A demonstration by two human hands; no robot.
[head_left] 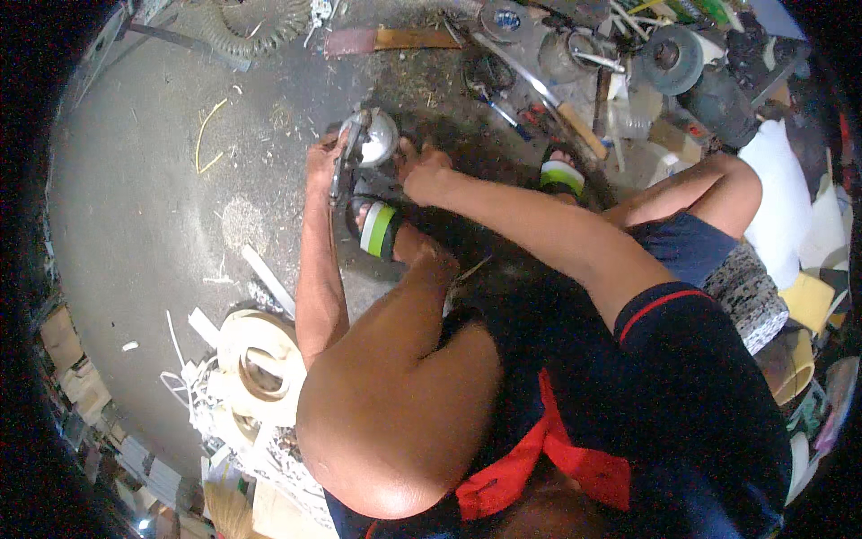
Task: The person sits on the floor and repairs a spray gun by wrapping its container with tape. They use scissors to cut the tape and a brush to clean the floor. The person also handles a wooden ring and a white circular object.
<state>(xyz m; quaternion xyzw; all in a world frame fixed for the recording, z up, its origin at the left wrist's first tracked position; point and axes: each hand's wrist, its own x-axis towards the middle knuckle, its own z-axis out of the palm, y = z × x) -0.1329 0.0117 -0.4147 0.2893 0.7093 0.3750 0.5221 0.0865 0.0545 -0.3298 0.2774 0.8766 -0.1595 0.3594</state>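
Observation:
On the floor just beyond my left foot is a shiny rounded metal piece (pixel 377 137) with a dark metal bracket-like part (pixel 349 157) along its left side. I cannot make out its exact kind. My left hand (pixel 327 154) is closed around the dark part from the left. My right hand (pixel 424 172) reaches in from the right with its fingers bent, close to the rounded piece. Whether those fingers touch it or hold something small does not show. A striped sandal (pixel 377 231) on my left foot lies just below the metal piece.
A long blade with a wooden handle (pixel 580 128) lies ahead to the right. Beyond it stands a grinder with a grey wheel (pixel 672 61), amid clutter. A reddish-brown flat strip (pixel 415 39) and a coiled hose (pixel 256 40) lie far ahead. Cream-coloured rolls (pixel 241 337) sit left of my knee.

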